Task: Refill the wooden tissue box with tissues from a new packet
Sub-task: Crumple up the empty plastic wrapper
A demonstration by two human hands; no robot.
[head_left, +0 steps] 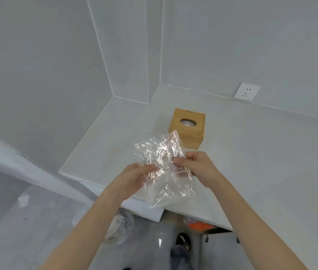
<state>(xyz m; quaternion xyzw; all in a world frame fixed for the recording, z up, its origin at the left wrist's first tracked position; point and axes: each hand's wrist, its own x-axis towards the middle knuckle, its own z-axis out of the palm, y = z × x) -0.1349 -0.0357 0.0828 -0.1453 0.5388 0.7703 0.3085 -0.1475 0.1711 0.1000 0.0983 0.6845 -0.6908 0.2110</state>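
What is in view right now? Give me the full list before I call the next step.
wooden tissue box: one, light wood, on the counter near the back corner, oval top opening showing something white inside.
plastic wrapper: one, clear and crinkled, held up over the counter's front edge between both hands; looks empty.
counter: one, white, running along the walls.
wall socket: one, white, on the back wall right of the box.
orange item: one, under the counter edge, too blurred to identify.
clear bag: one, on the floor below, contents unclear.
left hand: one, holds the wrapper's left side.
right hand: one, pinches the wrapper's right edge.
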